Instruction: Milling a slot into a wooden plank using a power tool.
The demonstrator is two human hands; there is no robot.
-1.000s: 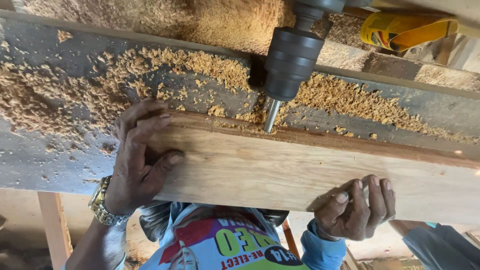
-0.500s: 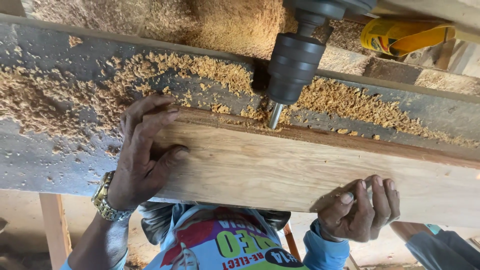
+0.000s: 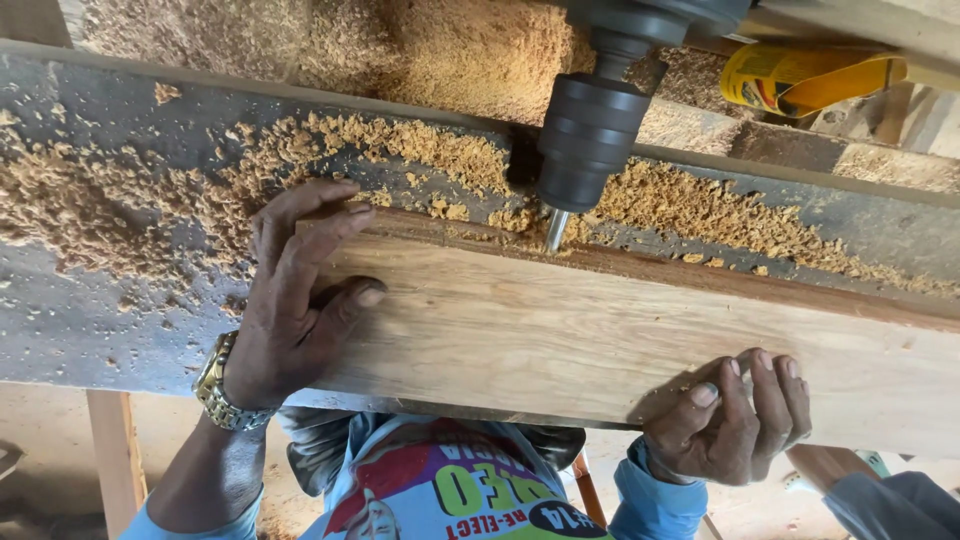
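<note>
A long pale wooden plank lies across a grey, sawdust-strewn machine table. My left hand, with a gold watch on its wrist, clasps the plank's left end, fingers spread over the far edge and thumb on the top face. My right hand curls around the plank's near edge at the lower right. A dark drill chuck reaches in from the top. Its metal bit touches the reddish far edge of the plank, between my two hands.
Heaps of sawdust cover the table behind the plank. A yellow tool lies at the top right. A wooden leg stands at the lower left, and my colourful shirt shows below the plank.
The bit shows a little shorter against the plank's far edge than before. Both hands keep their hold on the plank and have barely shifted.
</note>
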